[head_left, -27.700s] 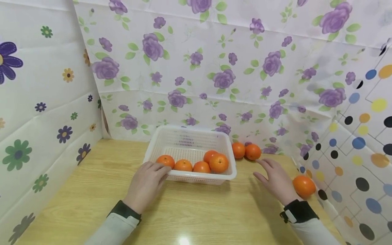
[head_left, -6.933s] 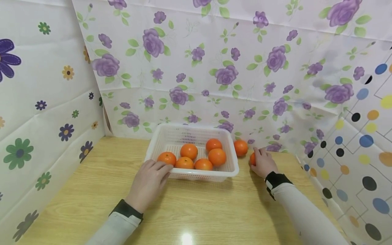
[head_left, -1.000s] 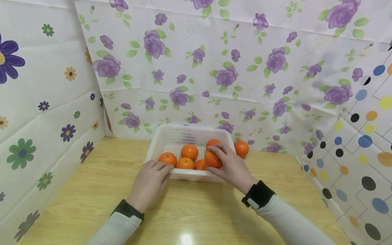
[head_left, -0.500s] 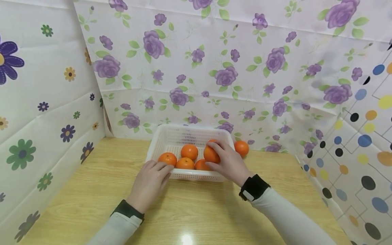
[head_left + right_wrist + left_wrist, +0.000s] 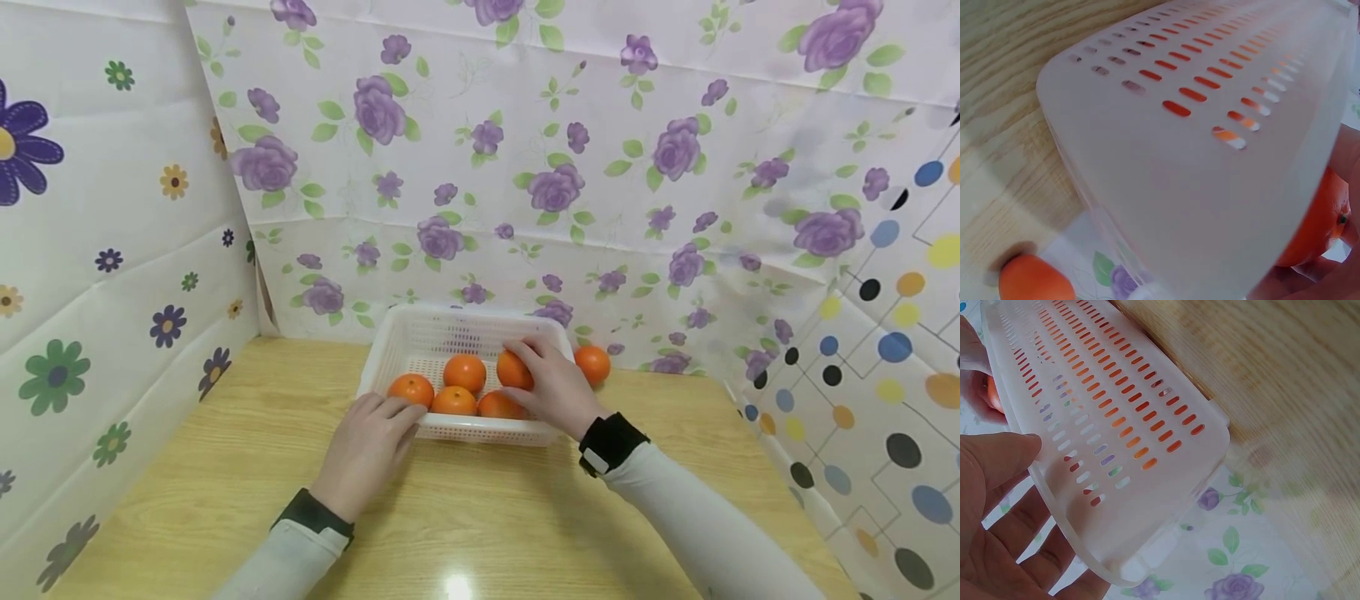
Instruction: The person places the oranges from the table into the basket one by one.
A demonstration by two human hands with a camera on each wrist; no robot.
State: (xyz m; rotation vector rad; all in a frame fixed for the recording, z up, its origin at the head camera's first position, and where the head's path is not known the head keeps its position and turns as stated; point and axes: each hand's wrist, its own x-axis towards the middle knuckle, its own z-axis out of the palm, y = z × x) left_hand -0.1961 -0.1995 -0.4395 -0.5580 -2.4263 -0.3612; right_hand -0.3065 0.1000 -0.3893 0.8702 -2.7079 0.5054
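A white perforated plastic basket (image 5: 465,427) stands against the back wall with several oranges in it. My left hand (image 5: 367,450) holds its front left rim; in the left wrist view the thumb lies on the outer wall and the fingers reach over the rim. My right hand (image 5: 558,390) reaches over the right end and grips an orange (image 5: 513,369) between thumb and fingers, inside the basket. Other oranges in the basket are a front left orange (image 5: 410,390), a front middle orange (image 5: 454,401), one behind (image 5: 464,372) and one under my right thumb (image 5: 498,406).
A loose orange (image 5: 592,365) sits on the wooden table (image 5: 480,517) just right of the basket. A back wall sheet with purple flowers (image 5: 555,187) rises right behind the basket. Patterned sheets also close off the left and right sides.
Since about seven seconds ago my right hand has brought an orange from the table right of the basket into it. Over the last second it shifts slightly back and left. My left hand stays put.
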